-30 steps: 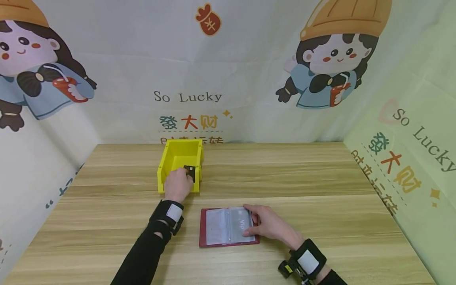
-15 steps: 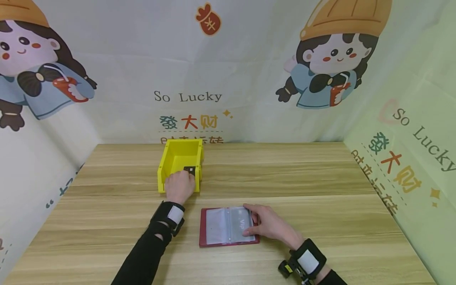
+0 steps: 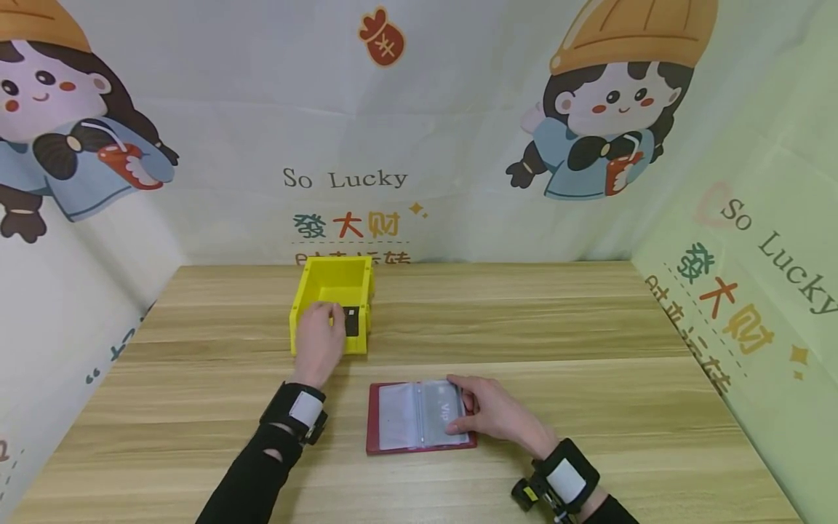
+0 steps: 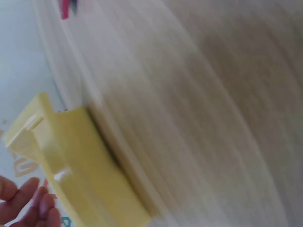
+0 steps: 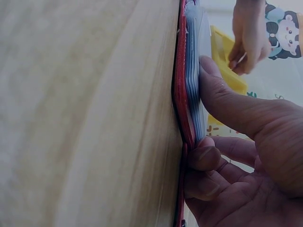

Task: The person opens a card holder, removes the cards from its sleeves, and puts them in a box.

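A dark red card holder (image 3: 372, 437) lies spread on the table, its clear plastic sleeves facing up; "Vip" shows on the right-hand sleeve. My right hand (image 3: 494, 411) pinches its right edge. In the right wrist view the thumb (image 5: 220, 90) lies over the stacked sleeves (image 5: 191, 71), fingers bent at their lower edge. My left hand (image 3: 318, 338) is over the front of the yellow bin (image 3: 337, 273), fingers loosely curled, with nothing visible between them. Beside it, a black card (image 3: 351, 321) lies inside the bin. The left wrist view catches only fingertips (image 4: 28, 194) by the bin's wall (image 4: 90, 175).
The wooden table (image 3: 524, 313) meets a printed cloth backdrop (image 3: 458, 131) behind the bin. More of that cloth (image 3: 772, 182) hangs along the right side. The bin stands near the table's back edge, left of centre.
My left hand has shifted left and slightly up within the bin, leaving more of the black card exposed than half a second ago. The right hand and card holder stay put.
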{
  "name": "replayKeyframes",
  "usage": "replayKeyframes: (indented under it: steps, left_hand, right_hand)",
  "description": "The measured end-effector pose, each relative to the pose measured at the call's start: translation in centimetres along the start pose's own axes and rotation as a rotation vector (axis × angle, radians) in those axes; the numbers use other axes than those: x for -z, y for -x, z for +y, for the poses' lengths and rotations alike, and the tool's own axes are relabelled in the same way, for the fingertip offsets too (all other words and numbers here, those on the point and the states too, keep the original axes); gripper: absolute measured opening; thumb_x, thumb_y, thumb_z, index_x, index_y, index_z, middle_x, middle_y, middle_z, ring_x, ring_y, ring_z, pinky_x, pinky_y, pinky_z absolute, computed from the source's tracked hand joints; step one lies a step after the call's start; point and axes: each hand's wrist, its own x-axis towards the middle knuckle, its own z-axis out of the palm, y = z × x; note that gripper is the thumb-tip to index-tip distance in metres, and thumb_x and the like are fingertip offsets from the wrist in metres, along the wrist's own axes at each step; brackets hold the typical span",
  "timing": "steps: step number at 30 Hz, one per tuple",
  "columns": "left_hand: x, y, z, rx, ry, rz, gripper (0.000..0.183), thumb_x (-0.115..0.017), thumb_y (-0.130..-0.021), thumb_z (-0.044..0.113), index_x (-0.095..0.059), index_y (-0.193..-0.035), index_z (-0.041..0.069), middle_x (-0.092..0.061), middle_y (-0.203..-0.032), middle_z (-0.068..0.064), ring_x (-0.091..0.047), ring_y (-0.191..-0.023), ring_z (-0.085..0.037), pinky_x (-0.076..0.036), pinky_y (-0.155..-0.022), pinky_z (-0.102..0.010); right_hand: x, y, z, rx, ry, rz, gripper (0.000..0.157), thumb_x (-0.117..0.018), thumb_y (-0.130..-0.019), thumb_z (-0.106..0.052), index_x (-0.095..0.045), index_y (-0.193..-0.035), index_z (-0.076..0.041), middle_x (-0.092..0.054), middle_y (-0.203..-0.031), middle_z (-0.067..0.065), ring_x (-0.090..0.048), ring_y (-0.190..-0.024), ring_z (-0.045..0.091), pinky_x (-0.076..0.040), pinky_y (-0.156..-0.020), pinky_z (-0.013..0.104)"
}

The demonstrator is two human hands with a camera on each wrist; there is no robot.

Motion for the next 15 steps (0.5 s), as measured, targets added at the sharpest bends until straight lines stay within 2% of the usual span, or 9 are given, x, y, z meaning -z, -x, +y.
replayKeyframes:
  steps: [4,8,11,15]
  left_hand:
    - [0.9,0.9,0.9,-0.045,0.058,0.09,0.026,-0.053,-0.095,0.016,-0.067,-0.086,-0.004,-0.06,-0.085,-0.014,-0.051,-0.077,-0.026,-0.046,-0.068,-0.042]
    - [1.3,2.4,2.3,-0.132,0.114,0.077,0.016,-0.06,-0.091,0.015,-0.067,-0.086,0.001,-0.061,-0.081,-0.009,-0.053,-0.075,-0.021,-0.049,-0.068,-0.038]
    - [1.3,3.6,3.3,-0.194,0.15,-0.019,0.008,-0.065,-0.088,0.012,-0.066,-0.085,0.005,-0.06,-0.076,-0.003,-0.051,-0.067,-0.014,-0.049,-0.062,-0.033]
    - [0.9,5.2,4.4,-0.226,0.17,-0.241,0.004,-0.067,-0.086,0.013,-0.066,-0.084,0.01,-0.057,-0.07,0.004,-0.048,-0.061,-0.01,-0.047,-0.054,-0.027]
  right_hand:
    - [0.0,0.0,0.0,0.001,0.004,0.002,0.075,-0.079,-0.075,-0.026,-0.044,-0.135,0.002,-0.045,-0.071,0.001,-0.041,-0.062,0.011,-0.03,-0.052,0.023]
    - [0.0,-0.1,0.0,-0.001,0.01,0.003,0.075,-0.079,-0.074,-0.026,-0.044,-0.135,0.003,-0.046,-0.07,0.001,-0.042,-0.062,0.011,-0.03,-0.052,0.023]
    - [0.0,-0.1,0.0,-0.002,0.008,0.002,0.076,-0.079,-0.074,-0.026,-0.044,-0.135,0.003,-0.046,-0.07,0.001,-0.042,-0.062,0.011,-0.03,-0.052,0.023]
    - [0.0,-0.1,0.0,0.001,0.014,0.002,0.075,-0.079,-0.074,-0.026,-0.044,-0.135,0.003,-0.046,-0.071,0.001,-0.042,-0.063,0.011,-0.031,-0.053,0.023]
